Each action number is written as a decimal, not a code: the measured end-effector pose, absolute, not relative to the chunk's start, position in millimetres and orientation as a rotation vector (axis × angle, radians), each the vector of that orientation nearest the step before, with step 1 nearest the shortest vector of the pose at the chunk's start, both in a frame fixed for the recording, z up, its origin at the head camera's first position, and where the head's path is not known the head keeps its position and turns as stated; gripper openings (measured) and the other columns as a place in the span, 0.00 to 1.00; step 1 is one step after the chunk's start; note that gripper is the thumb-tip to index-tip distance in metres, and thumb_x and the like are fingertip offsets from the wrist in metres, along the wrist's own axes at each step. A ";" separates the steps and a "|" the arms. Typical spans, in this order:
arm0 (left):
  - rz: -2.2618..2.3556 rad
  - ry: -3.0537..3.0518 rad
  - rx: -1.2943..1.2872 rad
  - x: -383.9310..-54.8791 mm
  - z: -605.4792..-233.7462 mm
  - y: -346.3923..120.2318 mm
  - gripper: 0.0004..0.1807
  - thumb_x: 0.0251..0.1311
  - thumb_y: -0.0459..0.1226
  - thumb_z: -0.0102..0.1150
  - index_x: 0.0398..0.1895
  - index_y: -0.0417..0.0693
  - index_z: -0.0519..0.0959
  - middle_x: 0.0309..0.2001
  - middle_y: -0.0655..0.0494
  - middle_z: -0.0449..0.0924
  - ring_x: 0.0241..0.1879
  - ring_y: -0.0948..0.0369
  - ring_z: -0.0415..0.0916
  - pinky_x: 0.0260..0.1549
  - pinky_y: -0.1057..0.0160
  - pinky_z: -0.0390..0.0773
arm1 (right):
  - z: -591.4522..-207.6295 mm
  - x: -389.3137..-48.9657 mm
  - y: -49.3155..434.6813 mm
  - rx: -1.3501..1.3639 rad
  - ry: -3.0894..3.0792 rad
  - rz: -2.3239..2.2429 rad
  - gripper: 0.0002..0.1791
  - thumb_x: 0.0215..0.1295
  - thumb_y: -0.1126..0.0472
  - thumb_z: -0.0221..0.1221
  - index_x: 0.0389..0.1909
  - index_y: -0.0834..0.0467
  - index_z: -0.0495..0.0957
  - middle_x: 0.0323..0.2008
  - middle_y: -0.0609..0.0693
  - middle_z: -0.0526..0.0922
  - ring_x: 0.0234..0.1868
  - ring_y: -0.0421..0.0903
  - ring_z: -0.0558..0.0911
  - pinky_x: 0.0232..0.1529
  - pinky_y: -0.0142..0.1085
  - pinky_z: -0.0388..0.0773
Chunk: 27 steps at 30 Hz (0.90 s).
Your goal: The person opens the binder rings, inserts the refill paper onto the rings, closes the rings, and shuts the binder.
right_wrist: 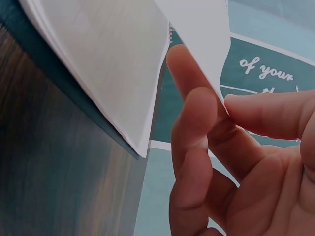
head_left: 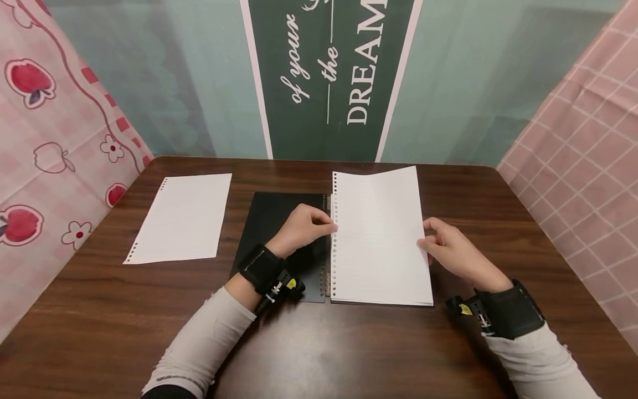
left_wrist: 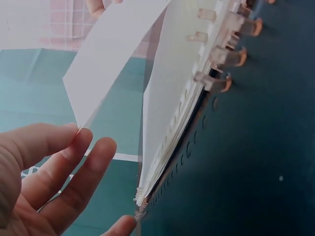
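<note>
Overall, a pale teal fabric backdrop (head_left: 204, 83) with a dark green, white-lettered centre panel stands behind the work area. A pink apple-print cloth (head_left: 75, 172) borders the left side; a pink cloth with a white grid (head_left: 578, 144) borders the right. The dark brown wood-grain table (head_left: 309, 360) supports all paper items. The black-covered ring-bound notebook (head_left: 264, 216) lies open at the table's centre, its page stack on the right half. A white, lined, loose-leaf paper sheet (head_left: 379, 238) is suspended above that stack, its punched edge at left, near the binding. A second white punched paper sheet (head_left: 179, 219) lies flat on the table, left of the notebook and apart from it. The left hand (head_left: 302, 228) pinches the suspended sheet's punched edge between thumb and index finger. The right hand (head_left: 452, 250) pinches the opposite edge, thumb against fingers. Black wristbands (head_left: 260, 269) encircle both wrists. Small translucent plastic rings (left_wrist: 229, 56) project along the notebook's spine.
</note>
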<state>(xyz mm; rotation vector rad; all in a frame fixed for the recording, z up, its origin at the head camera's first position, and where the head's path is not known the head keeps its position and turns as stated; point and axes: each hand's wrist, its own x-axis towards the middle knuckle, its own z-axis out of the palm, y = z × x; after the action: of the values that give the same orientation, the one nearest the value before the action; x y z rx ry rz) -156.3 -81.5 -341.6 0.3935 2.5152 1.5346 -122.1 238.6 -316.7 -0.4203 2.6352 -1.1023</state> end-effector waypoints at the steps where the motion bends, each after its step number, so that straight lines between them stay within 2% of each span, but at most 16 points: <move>1: 1.524 2.522 0.388 -156.3 -341.8 -80.7 0.06 0.62 0.35 0.65 0.38 0.43 0.88 0.43 0.49 0.86 0.40 0.58 0.78 0.44 0.60 0.77 | -317.2 -122.4 238.7 -0.420 2.634 -1.103 0.15 0.75 0.65 0.50 0.56 0.68 0.64 0.19 0.54 0.75 0.20 0.44 0.68 0.21 0.37 0.60; 3: 1.491 2.543 0.359 -156.0 -342.0 -79.5 0.06 0.62 0.37 0.66 0.38 0.45 0.88 0.44 0.50 0.85 0.42 0.56 0.79 0.54 0.51 0.74 | -317.8 -122.8 239.0 -0.417 2.628 -1.104 0.14 0.75 0.66 0.50 0.56 0.68 0.64 0.19 0.54 0.74 0.21 0.45 0.69 0.21 0.37 0.60; 5: 1.456 2.566 0.324 -156.0 -342.2 -78.6 0.06 0.62 0.39 0.66 0.38 0.47 0.88 0.45 0.51 0.85 0.47 0.55 0.79 0.63 0.38 0.64 | -318.4 -123.2 239.4 -0.415 2.626 -1.096 0.15 0.75 0.65 0.49 0.56 0.68 0.64 0.18 0.53 0.73 0.20 0.45 0.69 0.21 0.37 0.60; 7: 1.423 2.587 0.293 -156.4 -342.4 -77.7 0.06 0.62 0.40 0.67 0.37 0.49 0.89 0.47 0.53 0.85 0.51 0.54 0.78 0.66 0.28 0.52 | -318.8 -123.8 239.7 -0.415 2.626 -1.088 0.15 0.75 0.65 0.50 0.57 0.68 0.64 0.17 0.52 0.71 0.18 0.43 0.65 0.20 0.37 0.60; 9: 1.405 2.601 0.270 -157.1 -342.5 -77.0 0.06 0.61 0.41 0.67 0.37 0.50 0.88 0.49 0.53 0.84 0.55 0.53 0.77 0.65 0.23 0.42 | -319.1 -124.4 240.0 -0.409 2.630 -1.081 0.15 0.75 0.65 0.50 0.57 0.68 0.64 0.17 0.51 0.69 0.17 0.41 0.62 0.20 0.37 0.59; 11: 1.392 2.609 0.266 -158.0 -342.7 -76.0 0.06 0.61 0.41 0.67 0.37 0.50 0.88 0.49 0.53 0.84 0.57 0.53 0.76 0.65 0.24 0.43 | -319.8 -125.0 240.1 -0.401 2.634 -1.076 0.15 0.76 0.64 0.50 0.57 0.68 0.63 0.17 0.50 0.69 0.16 0.41 0.59 0.19 0.37 0.58; 13: 1.381 2.609 0.264 -158.6 -343.0 -75.3 0.06 0.61 0.41 0.67 0.37 0.50 0.88 0.49 0.53 0.83 0.57 0.52 0.76 0.65 0.25 0.45 | -320.4 -125.6 240.3 -0.385 2.632 -1.071 0.15 0.75 0.65 0.50 0.57 0.68 0.63 0.17 0.50 0.69 0.16 0.41 0.61 0.19 0.36 0.58; 16: 1.355 2.613 0.270 -159.7 -343.8 -74.3 0.06 0.61 0.41 0.67 0.38 0.50 0.89 0.50 0.52 0.83 0.57 0.52 0.75 0.64 0.26 0.49 | -321.7 -126.5 239.9 -0.369 2.634 -1.056 0.16 0.75 0.65 0.50 0.57 0.68 0.63 0.19 0.51 0.74 0.19 0.43 0.69 0.20 0.35 0.62; 19: 1.329 2.617 0.271 -160.7 -345.4 -74.1 0.06 0.62 0.41 0.67 0.37 0.50 0.89 0.51 0.52 0.82 0.58 0.52 0.75 0.64 0.27 0.51 | -323.5 -127.4 239.3 -0.362 2.637 -1.050 0.16 0.74 0.66 0.50 0.57 0.68 0.64 0.27 0.54 0.82 0.25 0.46 0.77 0.23 0.35 0.69; 22: 1.308 2.625 0.273 -161.9 -346.9 -74.5 0.07 0.62 0.42 0.66 0.37 0.51 0.89 0.52 0.52 0.82 0.59 0.51 0.75 0.64 0.27 0.51 | -325.1 -128.6 238.7 -0.355 2.646 -1.041 0.15 0.74 0.67 0.50 0.56 0.69 0.64 0.32 0.57 0.85 0.28 0.48 0.79 0.27 0.36 0.74; 27: 1.289 2.625 0.293 -164.0 -349.2 -76.0 0.07 0.62 0.42 0.66 0.37 0.51 0.89 0.53 0.53 0.83 0.58 0.52 0.75 0.64 0.29 0.55 | -327.9 -130.1 238.3 -0.341 2.658 -1.004 0.18 0.73 0.66 0.52 0.58 0.70 0.64 0.29 0.55 0.83 0.28 0.47 0.79 0.27 0.36 0.73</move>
<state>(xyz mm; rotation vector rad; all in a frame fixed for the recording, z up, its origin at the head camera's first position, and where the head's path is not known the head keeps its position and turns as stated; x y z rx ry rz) -164.0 -76.0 -349.2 0.2932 2.6252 1.2886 -130.1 238.3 -327.9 -0.3412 2.6575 -1.0038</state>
